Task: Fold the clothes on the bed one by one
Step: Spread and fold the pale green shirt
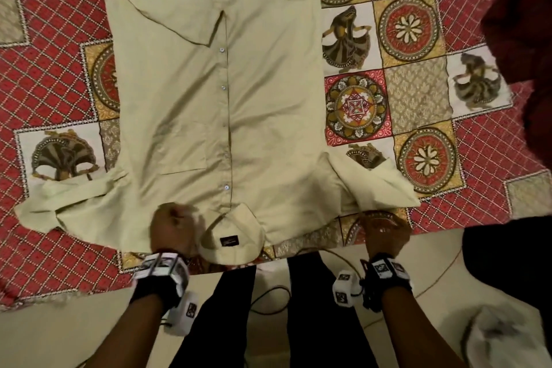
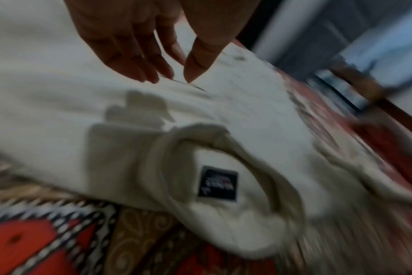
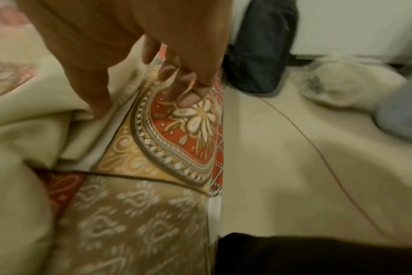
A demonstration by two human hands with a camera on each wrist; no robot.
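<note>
Black trouser legs (image 1: 263,317) and two strapped wrists fill the bottom of the head view, standing on pale floor tiles (image 1: 74,334). Just ahead of them, the left hand (image 1: 171,230) rests on the near edge of a pale beige button-front cotton shirt (image 1: 215,92), beside its collar (image 1: 233,237) with the dark label. From here the fingers look curled under; whether they pinch cloth cannot be told. Across the collar, the right hand (image 1: 385,231) sits on the red patchwork-print bedsheet (image 1: 418,98), just below the shirt's sleeve (image 1: 376,185). That shirt lies spread flat, front up, collar toward the person, sleeves splayed to both sides. Beyond the right hand, at the far side, lies a dark maroon heap of cloth (image 1: 522,39). A whitish bundle (image 1: 504,337) lies on the floor behind the right wrist.

Seen from the left wrist, blurred, the left hand (image 2: 139,42) has fingers (image 2: 129,61) straight and close together, the thumb near them, tips at or just above the shirt (image 2: 47,83); nothing is gripped. Below the palm lies the collar (image 2: 223,167).

Seen from the right wrist, the right hand (image 3: 153,46) hangs with loosely bent fingers (image 3: 188,96) touching the bedsheet (image 3: 134,214) at the bed's edge, holding nothing. The shirt (image 3: 19,139) is bunched beside the thumb side. A thin wire (image 3: 318,148) runs over the floor on the other side.
</note>
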